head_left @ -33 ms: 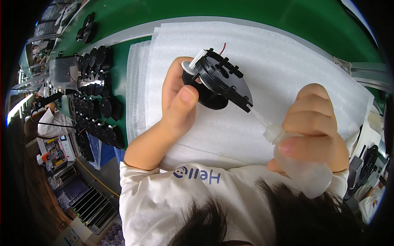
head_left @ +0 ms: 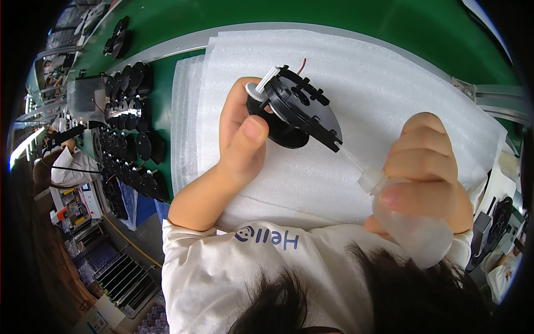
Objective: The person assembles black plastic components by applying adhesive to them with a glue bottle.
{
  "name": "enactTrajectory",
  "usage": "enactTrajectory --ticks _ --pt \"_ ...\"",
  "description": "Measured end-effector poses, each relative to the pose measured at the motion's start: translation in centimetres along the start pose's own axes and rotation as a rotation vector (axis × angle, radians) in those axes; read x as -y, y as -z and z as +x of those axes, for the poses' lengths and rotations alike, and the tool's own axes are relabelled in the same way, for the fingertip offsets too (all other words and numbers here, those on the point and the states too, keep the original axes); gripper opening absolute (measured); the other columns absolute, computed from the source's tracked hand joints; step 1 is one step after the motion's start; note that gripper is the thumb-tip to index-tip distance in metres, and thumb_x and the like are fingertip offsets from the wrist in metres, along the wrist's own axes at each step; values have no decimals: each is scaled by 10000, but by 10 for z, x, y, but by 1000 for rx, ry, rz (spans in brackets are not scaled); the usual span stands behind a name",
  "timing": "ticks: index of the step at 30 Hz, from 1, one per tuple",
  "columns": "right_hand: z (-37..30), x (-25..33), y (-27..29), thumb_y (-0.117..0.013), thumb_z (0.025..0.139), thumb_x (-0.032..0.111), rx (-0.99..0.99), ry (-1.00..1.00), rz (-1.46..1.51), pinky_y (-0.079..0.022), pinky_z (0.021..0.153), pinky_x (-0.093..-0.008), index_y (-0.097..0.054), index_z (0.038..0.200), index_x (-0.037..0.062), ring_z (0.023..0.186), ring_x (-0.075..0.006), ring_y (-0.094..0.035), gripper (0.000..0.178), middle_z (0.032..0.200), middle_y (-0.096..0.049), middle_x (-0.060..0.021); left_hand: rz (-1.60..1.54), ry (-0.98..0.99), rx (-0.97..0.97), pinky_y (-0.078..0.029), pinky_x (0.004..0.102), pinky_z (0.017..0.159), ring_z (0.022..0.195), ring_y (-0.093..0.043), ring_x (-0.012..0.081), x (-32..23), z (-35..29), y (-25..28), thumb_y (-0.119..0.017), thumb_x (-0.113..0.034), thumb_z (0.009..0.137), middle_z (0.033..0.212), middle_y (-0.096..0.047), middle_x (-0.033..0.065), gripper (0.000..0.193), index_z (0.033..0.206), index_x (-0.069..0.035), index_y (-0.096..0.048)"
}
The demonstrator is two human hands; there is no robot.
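Observation:
My left hand (head_left: 243,142) is closed around a black plastic gear assembly (head_left: 300,108), tilted above the white foam sheet. The assembly has a white gear (head_left: 256,92), a white ribbed shaft (head_left: 268,79) and a short red wire (head_left: 302,66). In my right hand (head_left: 421,167) is a translucent squeeze bottle (head_left: 414,222), gripped around its body. Its thin clear nozzle (head_left: 352,158) points at the lower right corner of the assembly. Whether the tip touches that corner, I cannot tell. My left fingertips are hidden behind the assembly.
White foam sheet (head_left: 378,89) covers the green bench (head_left: 311,12) under my hands. Several black assemblies (head_left: 130,111) stand in rows at the left, near a clear plastic box (head_left: 86,97). A metal rail (head_left: 498,93) and dark equipment (head_left: 492,231) lie at the right.

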State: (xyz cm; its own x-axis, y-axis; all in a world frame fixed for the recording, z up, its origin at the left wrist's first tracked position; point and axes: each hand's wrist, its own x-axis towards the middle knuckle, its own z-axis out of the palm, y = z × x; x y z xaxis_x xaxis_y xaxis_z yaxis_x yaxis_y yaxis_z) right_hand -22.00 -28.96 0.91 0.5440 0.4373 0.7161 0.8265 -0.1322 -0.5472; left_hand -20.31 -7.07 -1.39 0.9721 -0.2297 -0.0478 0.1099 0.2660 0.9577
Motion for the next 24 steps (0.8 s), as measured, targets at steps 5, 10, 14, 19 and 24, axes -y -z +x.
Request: enactTrajectory --ticks 5,10,14,19,24 --pt "4 -1 11 -718 606 283 62 -73 112 -267 522 -310 -469 906 100 555 -170 -369 431 723 -453 -46 -7 -10 17 -351 246 772 839 -459 105 2 3 0 -597 -500 699 874 -490 36 584 1000 -35 -412" --pt "-9 -11 -8 -681 659 344 -100 -278 331 -274 523 -260 -438 956 62 554 -140 -372 475 700 -442 -32 17 -5 -12 -352 250 771 842 -459 107 0 5 3 -593 -504 702 883 -491 36 581 1000 -39 -414" --pt "0 -13 -14 -544 730 437 -382 -816 827 -343 521 -237 -484 952 31 543 -114 -416 466 659 -464 -21 -8 -51 11 -363 247 758 845 -461 106 3 7 6 -608 -478 705 898 -498 42 565 1002 -39 -412" --pt "-4 -19 -20 -386 807 543 -513 -1150 1268 -308 507 -223 -469 920 67 505 -88 -351 496 529 -365 24 6 -172 -35 -367 264 761 847 -472 115 5 24 9 -635 -394 713 921 -511 70 539 1020 -19 -401" --pt "-3 -23 -19 -350 817 567 -708 -1176 1570 -293 503 -232 -509 874 107 486 -92 -328 490 506 -351 29 963 -530 -145 -387 311 708 804 -522 177 -13 65 16 -688 -273 666 855 -563 74 448 966 -32 -458"
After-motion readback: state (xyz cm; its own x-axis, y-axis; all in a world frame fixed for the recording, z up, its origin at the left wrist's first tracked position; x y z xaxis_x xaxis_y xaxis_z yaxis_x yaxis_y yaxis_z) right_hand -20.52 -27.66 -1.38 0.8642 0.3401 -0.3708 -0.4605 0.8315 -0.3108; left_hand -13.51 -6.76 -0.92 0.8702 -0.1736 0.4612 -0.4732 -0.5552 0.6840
